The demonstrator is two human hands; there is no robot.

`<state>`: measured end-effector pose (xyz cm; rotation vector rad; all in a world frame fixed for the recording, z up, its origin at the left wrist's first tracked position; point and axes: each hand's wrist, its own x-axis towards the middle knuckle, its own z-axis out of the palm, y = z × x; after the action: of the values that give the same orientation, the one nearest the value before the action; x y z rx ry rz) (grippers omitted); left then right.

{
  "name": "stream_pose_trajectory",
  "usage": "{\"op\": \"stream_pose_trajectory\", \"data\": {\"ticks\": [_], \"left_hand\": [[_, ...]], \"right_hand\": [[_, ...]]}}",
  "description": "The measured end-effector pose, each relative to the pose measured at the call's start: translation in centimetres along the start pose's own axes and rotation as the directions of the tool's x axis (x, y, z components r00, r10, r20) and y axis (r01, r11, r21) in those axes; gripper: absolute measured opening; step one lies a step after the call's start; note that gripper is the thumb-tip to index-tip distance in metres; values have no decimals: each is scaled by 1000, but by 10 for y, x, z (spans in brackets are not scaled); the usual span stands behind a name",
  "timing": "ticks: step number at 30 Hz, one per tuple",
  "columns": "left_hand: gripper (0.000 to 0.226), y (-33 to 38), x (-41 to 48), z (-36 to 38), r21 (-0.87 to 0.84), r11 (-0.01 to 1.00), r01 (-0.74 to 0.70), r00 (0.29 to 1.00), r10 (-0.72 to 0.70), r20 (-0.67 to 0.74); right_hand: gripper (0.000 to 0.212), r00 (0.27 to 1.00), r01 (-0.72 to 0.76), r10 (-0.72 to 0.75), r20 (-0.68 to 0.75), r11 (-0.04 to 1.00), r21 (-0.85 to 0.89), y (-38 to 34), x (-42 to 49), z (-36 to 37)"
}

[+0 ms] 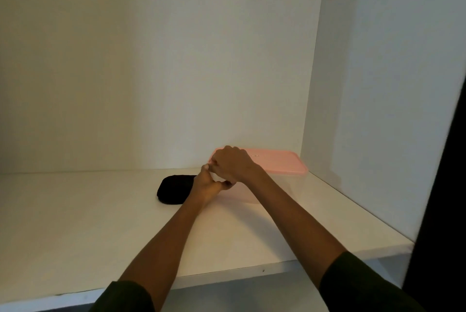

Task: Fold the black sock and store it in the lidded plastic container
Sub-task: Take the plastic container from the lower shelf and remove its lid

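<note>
A clear plastic container (290, 186) with a pink lid (280, 161) stands at the back right of the white shelf (100, 223). The lid lies on the container. My right hand (233, 164) curls over the lid's near left corner and grips its edge. Just below it, my left hand (210, 184) holds the container's left end, thumb and fingers pinched at the corner under the lid. The black sock (174, 189) lies bunched in a compact bundle on the shelf, directly left of the container, partly hidden behind my left hand.
White back wall (176, 72) and a white side panel (378, 110) close the shelf at the right. The shelf's front edge (227, 276) runs across the bottom. A dark vertical edge (443, 210) stands at far right.
</note>
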<state>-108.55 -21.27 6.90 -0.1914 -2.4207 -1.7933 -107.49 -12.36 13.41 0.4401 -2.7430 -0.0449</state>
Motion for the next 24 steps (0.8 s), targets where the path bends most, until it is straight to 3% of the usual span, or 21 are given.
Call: {"op": "stream_pose_trajectory", "data": {"ticks": [5,7,9,12,15,18,21,24], "left_hand": [[69,-1,-3,3,65,998,-15,999,18,-42],[74,-2,-3,3,80,996,-25,999,27,-26],[76,-2,-7,2,65,998,-21,999,24,-46],[79,-2,-11,2,74,997,-18,998,23,-64],[78,1,-16,0,70,997,-42,996,47,-73],[92,-2,-15,0,64,996,-67,994,72,-80],[113,-4,-16,1,73,990,-123,988,129,-79],[104,-5,-16,0,105,983,-152,985,160,-65]], "right_hand": [[42,986,149,-159,-56,978,-146,1,-5,-3],[40,974,171,-187,-129,977,-127,7,-5,-13],[33,966,172,-186,-181,981,-93,14,-2,-29],[25,977,162,-177,-116,978,-131,18,0,-50],[27,985,127,-157,-72,943,-307,24,-4,-64],[30,982,62,-132,-134,900,-432,44,-12,-81],[30,966,-49,-43,-254,937,-347,81,-22,-93],[29,933,-117,32,-358,969,-218,120,-33,-105]]}}
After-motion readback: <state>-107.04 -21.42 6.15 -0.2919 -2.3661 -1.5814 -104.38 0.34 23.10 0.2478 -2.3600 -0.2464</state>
